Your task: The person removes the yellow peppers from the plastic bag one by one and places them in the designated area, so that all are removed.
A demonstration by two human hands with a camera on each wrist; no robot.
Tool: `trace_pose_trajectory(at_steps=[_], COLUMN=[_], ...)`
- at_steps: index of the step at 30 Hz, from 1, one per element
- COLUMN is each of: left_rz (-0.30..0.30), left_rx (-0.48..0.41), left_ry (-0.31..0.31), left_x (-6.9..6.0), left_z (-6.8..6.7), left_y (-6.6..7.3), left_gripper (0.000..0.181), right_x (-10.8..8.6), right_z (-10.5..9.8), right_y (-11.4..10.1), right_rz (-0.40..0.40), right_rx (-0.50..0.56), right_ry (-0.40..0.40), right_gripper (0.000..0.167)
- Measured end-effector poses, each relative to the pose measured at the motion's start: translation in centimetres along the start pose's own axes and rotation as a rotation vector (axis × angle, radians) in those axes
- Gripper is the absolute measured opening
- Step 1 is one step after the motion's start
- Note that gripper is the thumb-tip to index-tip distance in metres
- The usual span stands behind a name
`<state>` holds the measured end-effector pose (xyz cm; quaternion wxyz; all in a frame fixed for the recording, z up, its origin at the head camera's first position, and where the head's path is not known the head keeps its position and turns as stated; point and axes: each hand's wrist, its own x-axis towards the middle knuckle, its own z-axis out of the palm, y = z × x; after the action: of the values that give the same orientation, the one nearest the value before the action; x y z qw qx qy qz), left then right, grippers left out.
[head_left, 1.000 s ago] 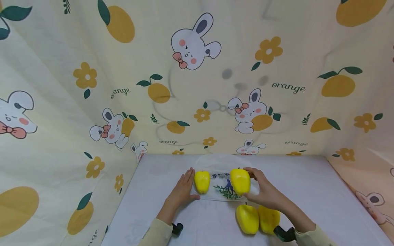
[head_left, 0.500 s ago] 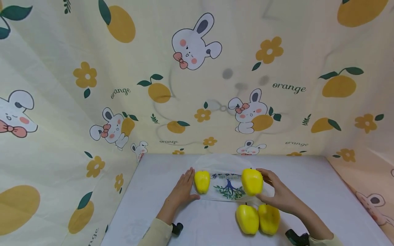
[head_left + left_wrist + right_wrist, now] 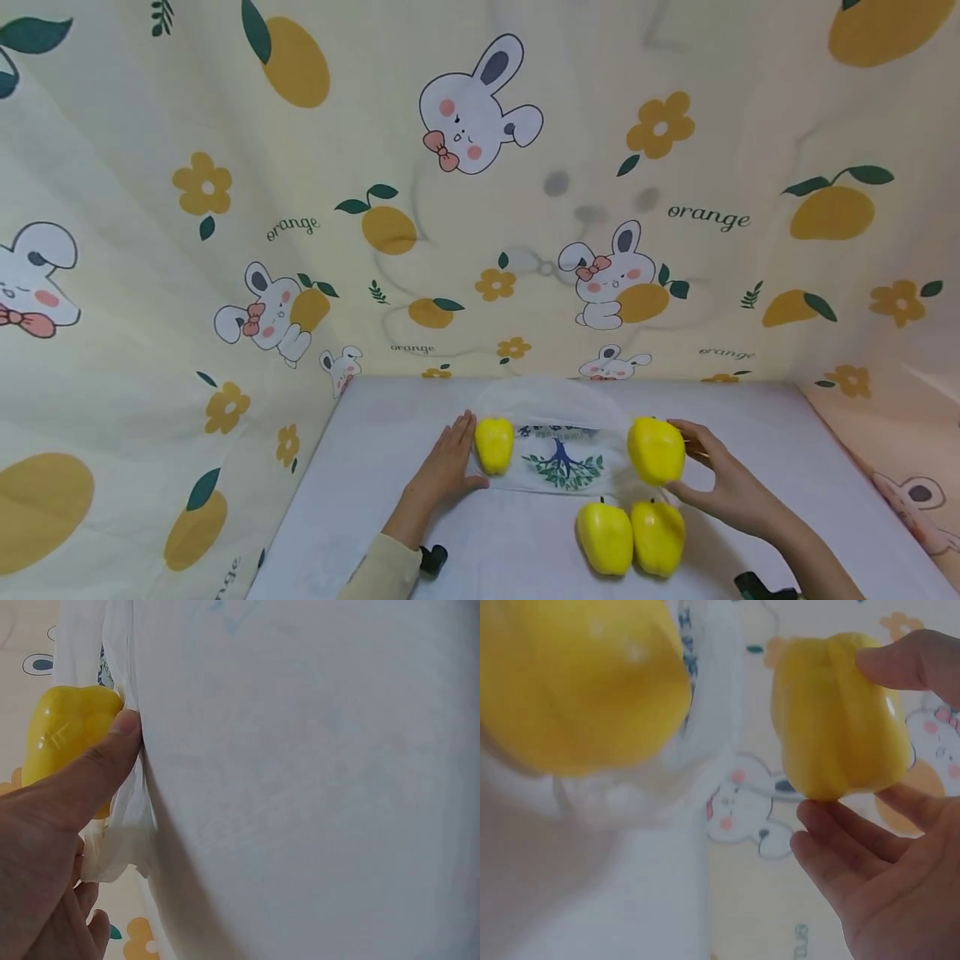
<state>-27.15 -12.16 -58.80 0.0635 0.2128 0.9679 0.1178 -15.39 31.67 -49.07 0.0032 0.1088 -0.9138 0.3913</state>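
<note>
Looking forward and down at the worktop (image 3: 510, 546) from the head, well back; way closer off both wrists, sharing yellow peppers (image 3: 836, 720) with the head view.

I work in a curtained booth; what building holds it I cannot tell. A white table surface (image 3: 517, 550) spreads beneath my left hand (image 3: 441, 465) and right hand (image 3: 737, 497), and cream cloth (image 3: 480, 225) printed with rabbits and oranges hangs beyond and to either side of them.

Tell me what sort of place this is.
Likely a small staged booth: a rabbit-printed backdrop on three sides of a white tabletop, where two yellow bell peppers lie near a tree-printed bag.
</note>
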Motion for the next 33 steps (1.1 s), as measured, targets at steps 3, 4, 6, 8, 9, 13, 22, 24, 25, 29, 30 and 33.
trace_pose_trajectory(at_steps=[3, 4, 6, 8, 9, 13, 22, 24, 25, 29, 30, 33], left_rz=[0.001, 0.0, -0.001, -0.002, -0.002, -0.003, -0.008, -0.008, -0.009, -0.011, -0.012, -0.003], left_rx=[0.003, 0.003, 0.0, 0.002, 0.005, 0.015, -0.001, -0.002, 0.0, 0.009, 0.012, 0.003], left_ry=[0.006, 0.007, 0.008, 0.008, 0.008, 0.008, 0.005, 0.001, -0.003, -0.004, -0.004, 0.005], left_x=[-0.1, -0.1, -0.1, -0.1, -0.1, 0.0, 0.0, 0.0, 0.0, 0.1, 0.1, 0.0], left_z=[0.1, 0.1, 0.1, 0.0, 0.0, 0.0, 0.3, 0.5, 0.6, 0.6, 0.6, 0.2], left_y=[0.1, 0.1, 0.2, 0.2, 0.2, 0.2, -0.1, -0.2, -0.2, -0.2, -0.2, 0.0], left_gripper=[0.118, 0.118, 0.118, 0.118, 0.118, 0.117, 0.118, 0.118, 0.118, 0.119, 0.119, 0.119], right_x=[-0.5, -0.7, -1.0, -1.3, -1.4, -2.1, -3.5, -3.9, -4.1, -4.7, -4.7, -4.8], right_z=[-0.4, -0.5, -0.8, -1.1, -1.2, -1.4, -1.5, -1.5, -1.5, -1.4, -1.4, -1.4], right_y=[0.6, 0.8, 1.1, 1.5, 1.7, 2.6, 5.0, 5.5, 5.7, 6.4, 6.5, 6.7], right_rz=[-0.01, -0.012, -0.015, -0.009, -0.006, 0.008, 0.049, 0.062, 0.062, 0.069, 0.069, 0.09], right_rx=[-0.023, -0.027, -0.03, -0.037, -0.042, -0.066, -0.088, -0.096, -0.096, -0.107, -0.104, -0.096], right_ry=[0.004, 0.003, 0.001, -0.002, -0.003, 0.0, 0.007, 0.005, 0.004, 0.006, 0.0, -0.023], right_gripper=[0.095, 0.095, 0.095, 0.095, 0.096, 0.095, 0.094, 0.093, 0.093, 0.093, 0.093, 0.095])
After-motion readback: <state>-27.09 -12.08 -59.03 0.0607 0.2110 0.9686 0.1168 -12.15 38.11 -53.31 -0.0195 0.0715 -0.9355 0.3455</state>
